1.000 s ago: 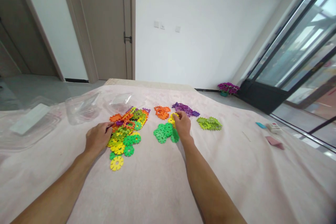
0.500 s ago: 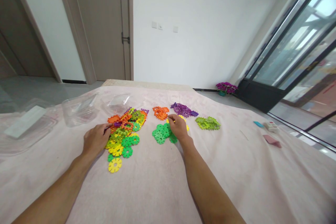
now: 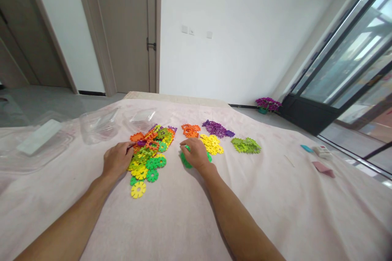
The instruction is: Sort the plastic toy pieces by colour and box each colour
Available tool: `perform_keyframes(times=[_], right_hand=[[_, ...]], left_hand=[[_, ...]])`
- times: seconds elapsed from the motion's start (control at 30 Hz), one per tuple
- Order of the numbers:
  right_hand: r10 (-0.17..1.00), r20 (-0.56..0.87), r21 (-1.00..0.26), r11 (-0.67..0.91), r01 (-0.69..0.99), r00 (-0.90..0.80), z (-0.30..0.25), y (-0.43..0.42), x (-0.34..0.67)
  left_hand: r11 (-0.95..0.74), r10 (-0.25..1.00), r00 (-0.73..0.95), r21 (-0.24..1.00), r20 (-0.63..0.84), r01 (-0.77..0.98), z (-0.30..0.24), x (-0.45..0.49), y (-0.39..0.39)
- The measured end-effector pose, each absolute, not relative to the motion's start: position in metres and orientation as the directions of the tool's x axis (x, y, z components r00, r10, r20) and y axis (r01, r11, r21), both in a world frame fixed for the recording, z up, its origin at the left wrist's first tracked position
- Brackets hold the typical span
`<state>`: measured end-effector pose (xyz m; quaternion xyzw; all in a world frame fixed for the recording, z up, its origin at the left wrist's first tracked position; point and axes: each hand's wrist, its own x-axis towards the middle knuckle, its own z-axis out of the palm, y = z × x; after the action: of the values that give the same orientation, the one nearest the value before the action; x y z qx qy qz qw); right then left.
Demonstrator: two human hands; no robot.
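Observation:
A mixed heap of flat plastic snowflake pieces [image 3: 149, 151] in orange, yellow, green and purple lies on the pale pink cloth [image 3: 183, 212]. My left hand [image 3: 118, 158] rests curled at the heap's left edge, fingertips pinching a purple piece. My right hand [image 3: 195, 153] lies curled over the dark green pile [image 3: 184, 161] and hides most of it; its fingers touch a green piece. Sorted piles lie beyond: orange [image 3: 190, 130], purple [image 3: 217, 128], yellow [image 3: 212, 144], light green [image 3: 246, 145]. One yellow piece [image 3: 138, 189] lies apart, nearest me.
Clear plastic containers [image 3: 98, 124] and a lid with a white slab [image 3: 38, 136] sit at the left. Small items, a blue one [image 3: 305, 148], a white one [image 3: 322, 151] and a pink one [image 3: 323, 167], lie at the right. A door, a flower pot [image 3: 267, 103] and glass doors stand beyond.
My right hand has slid left from the yellow pile onto the dark green pile, uncovering the yellow pieces. My left hand has stayed at the mixed heap's edge.

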<state>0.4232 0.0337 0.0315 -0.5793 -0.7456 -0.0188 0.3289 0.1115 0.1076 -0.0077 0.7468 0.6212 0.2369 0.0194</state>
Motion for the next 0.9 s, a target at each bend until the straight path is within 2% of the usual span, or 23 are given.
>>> perform_keyframes(times=[0.17,0.4,0.7,0.9], right_hand=[[0.865,0.451,-0.351,0.399,0.847,-0.221,0.032,0.022,0.375],[0.903,0.345,-0.255,0.351,0.901,-0.255,0.032,0.016,0.342],[0.903,0.371,-0.4,0.367,0.84,-0.217,0.025,0.016,0.343],[0.94,0.319,-0.634,0.306,0.71,-0.12,0.027,0.023,0.351]], left_hand=[[-0.22,0.94,0.109,0.332,0.323,0.917,-0.005,0.113,0.105],[-0.212,0.94,0.1,0.328,0.327,0.92,0.001,0.116,0.102],[-0.21,0.942,0.099,0.334,0.321,0.919,0.001,0.116,0.102],[-0.208,0.943,0.099,0.329,0.318,0.921,0.002,0.116,0.101]])
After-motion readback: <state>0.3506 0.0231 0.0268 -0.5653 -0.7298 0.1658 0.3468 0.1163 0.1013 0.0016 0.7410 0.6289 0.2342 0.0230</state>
